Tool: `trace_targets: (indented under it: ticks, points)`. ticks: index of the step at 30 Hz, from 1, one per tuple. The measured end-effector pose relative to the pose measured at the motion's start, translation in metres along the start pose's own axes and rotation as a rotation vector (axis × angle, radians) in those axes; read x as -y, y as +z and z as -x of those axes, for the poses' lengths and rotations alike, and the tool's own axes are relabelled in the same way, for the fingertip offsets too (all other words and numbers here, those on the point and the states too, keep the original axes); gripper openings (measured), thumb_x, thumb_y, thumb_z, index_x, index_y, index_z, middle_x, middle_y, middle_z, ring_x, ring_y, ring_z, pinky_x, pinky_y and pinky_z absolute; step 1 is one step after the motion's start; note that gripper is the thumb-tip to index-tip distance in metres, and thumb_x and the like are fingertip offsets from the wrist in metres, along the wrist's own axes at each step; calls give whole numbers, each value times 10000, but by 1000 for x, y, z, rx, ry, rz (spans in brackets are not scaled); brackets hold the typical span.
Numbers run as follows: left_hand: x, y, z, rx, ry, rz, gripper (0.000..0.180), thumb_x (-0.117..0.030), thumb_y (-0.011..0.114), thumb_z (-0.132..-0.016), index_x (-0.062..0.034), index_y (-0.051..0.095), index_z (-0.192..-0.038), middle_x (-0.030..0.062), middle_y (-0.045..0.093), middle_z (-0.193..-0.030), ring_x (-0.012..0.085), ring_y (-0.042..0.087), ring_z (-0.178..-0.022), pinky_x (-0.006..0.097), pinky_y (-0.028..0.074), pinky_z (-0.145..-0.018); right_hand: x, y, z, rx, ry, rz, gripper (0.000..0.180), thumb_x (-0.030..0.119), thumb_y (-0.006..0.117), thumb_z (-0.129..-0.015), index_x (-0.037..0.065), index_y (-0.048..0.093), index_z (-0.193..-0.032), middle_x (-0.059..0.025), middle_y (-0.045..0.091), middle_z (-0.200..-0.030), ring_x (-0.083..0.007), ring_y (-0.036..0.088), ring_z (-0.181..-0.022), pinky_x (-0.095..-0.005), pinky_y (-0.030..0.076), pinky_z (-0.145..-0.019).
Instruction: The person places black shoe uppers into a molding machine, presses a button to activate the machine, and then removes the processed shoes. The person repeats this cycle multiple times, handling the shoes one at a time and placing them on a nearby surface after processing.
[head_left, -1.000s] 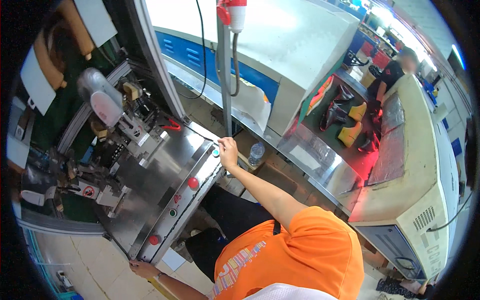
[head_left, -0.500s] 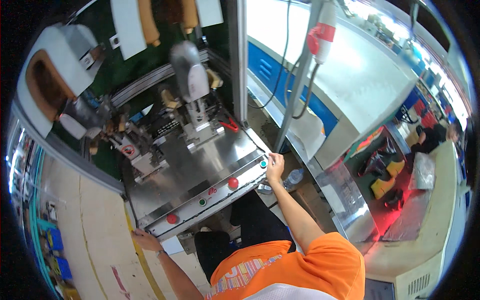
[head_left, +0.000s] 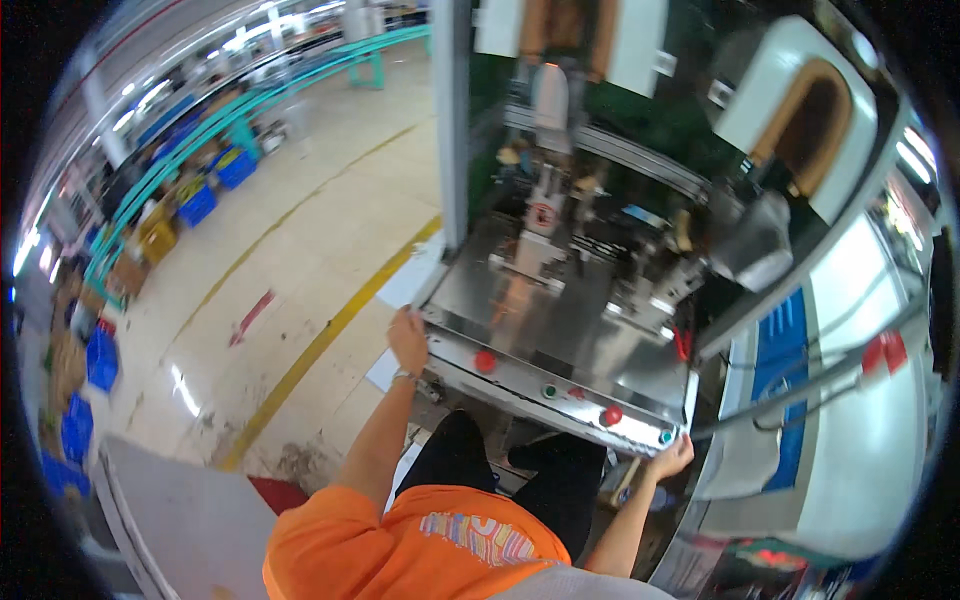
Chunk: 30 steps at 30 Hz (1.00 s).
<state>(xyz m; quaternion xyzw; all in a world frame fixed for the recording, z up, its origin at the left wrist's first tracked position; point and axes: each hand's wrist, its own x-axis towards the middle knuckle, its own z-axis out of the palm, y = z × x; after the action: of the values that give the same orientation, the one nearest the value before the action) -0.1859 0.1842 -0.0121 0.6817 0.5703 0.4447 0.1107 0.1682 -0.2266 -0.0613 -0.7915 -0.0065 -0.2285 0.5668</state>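
Observation:
I stand at a steel machine table (head_left: 570,325) with a slanted front control strip (head_left: 520,378). The strip carries two red buttons (head_left: 485,360) (head_left: 611,415) and two small green ones (head_left: 548,391) (head_left: 666,436). My left hand (head_left: 408,338) is curled over the strip's left corner. At the right end, my right hand (head_left: 672,458) touches the strip just below the outer green button, fingers apart. A tall machine head (head_left: 545,215) stands at the back of the table.
A white and blue cabinet (head_left: 850,450) stands close on the right, with a red-tipped hose (head_left: 880,352) hanging over it. The floor on the left has a yellow line (head_left: 320,345) and a row of blue crates (head_left: 100,355). A grey board (head_left: 190,520) lies lower left.
The view has swung round, so the machine now sits upper right and the floor on the left. Both hands stay at the two ends of the control strip.

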Motion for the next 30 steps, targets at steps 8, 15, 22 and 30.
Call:
trace_targets:
  ticks: [8,15,22,30]
  points:
    - [0,-7,1,-30,15,-31,282,-255,464,-880,-28,526,-1035,158,590,-959,309,532,-937,416,374,-832,6,-1,-1,23,-38,117,218,116,498,-843,-18,591,-988,-147,552,-989,-276,528,-930,-356,396,-840]
    - [-8,-8,1,7,-10,-20,265,-253,475,-873,-48,529,-1032,140,588,-976,291,534,-939,409,373,-836,13,-4,0,22,-39,128,241,111,457,-853,-39,579,-997,-161,542,-989,-283,522,-926,-366,384,-850]
    - [-1,-2,1,-53,39,-45,238,-241,499,-860,-61,539,-1009,125,595,-969,293,537,-931,411,385,-804,-2,-2,-4,14,-9,120,226,97,493,-826,-10,595,-996,-148,552,-1003,-270,529,-937,-339,403,-841]
    - [3,2,2,-62,64,-68,230,-249,504,-858,-61,568,-973,150,571,-1077,304,525,-988,418,380,-831,1,-3,-3,24,-47,139,217,87,460,-839,5,598,-985,-152,554,-992,-280,528,-921,-355,396,-829]
